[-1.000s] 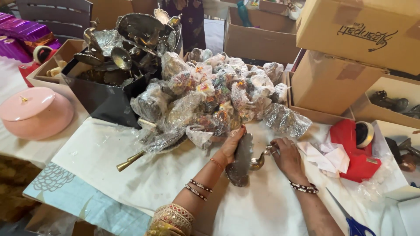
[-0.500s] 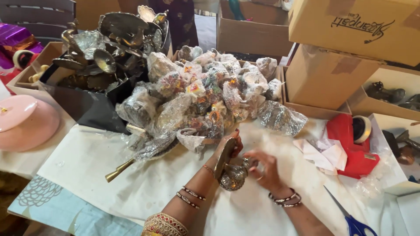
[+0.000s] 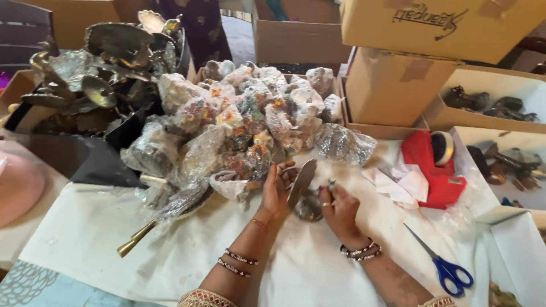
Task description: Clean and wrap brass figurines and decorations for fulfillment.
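My left hand (image 3: pixel 275 187) and my right hand (image 3: pixel 340 210) both grip a dull metal ornament (image 3: pixel 303 190) with a leaf-shaped blade and a round base, held just above the white table cover (image 3: pixel 85 239). The left fingers close on its upper blade, the right fingers on its round lower part. Right behind the hands lies a big heap of plastic-wrapped pieces (image 3: pixel 239 125), some with coloured paint showing through the wrap.
A black box of brass ornaments (image 3: pixel 102 74) stands at the back left, a pink lid (image 3: pixel 17 187) at the left edge. A red tape dispenser (image 3: pixel 432 165), paper scraps and blue-handled scissors (image 3: pixel 449 267) lie to the right. Cardboard boxes (image 3: pixel 392 79) line the back and right.
The metal ornament has been lifted and tipped more upright between both hands, which have drawn closer together. The camera has shifted nearer and a little to the left.
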